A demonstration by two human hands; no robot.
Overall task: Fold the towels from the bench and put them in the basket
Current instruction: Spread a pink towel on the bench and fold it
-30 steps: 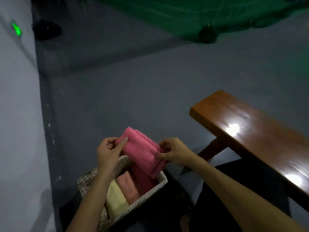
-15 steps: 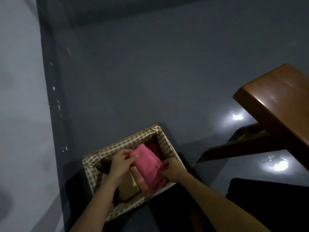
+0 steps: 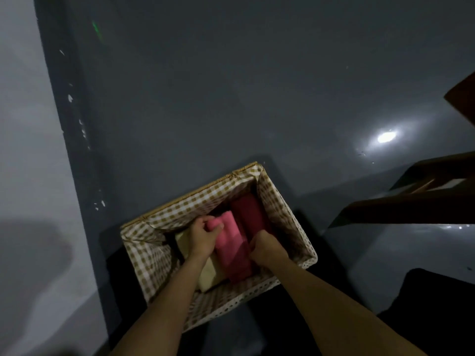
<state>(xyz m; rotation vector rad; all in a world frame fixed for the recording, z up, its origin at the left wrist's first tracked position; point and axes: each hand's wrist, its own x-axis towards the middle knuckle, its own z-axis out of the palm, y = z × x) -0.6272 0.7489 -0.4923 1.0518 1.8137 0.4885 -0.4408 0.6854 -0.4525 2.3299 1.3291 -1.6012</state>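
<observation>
Since half a second ago you've pushed the folded pink towel (image 3: 232, 249) down into the gingham-lined basket (image 3: 285, 219), between the cream towel (image 3: 209, 274) and the dark red towel (image 3: 250, 214); your left hand (image 3: 204, 235) grips its far end, your right hand (image 3: 264, 246) pinches its near-right edge

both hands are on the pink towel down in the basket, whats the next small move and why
Probably let go and lift both hands out. The pink towel already sits in the basket between the cream towel and dark red towel; left hand and right hand grip it.
</observation>
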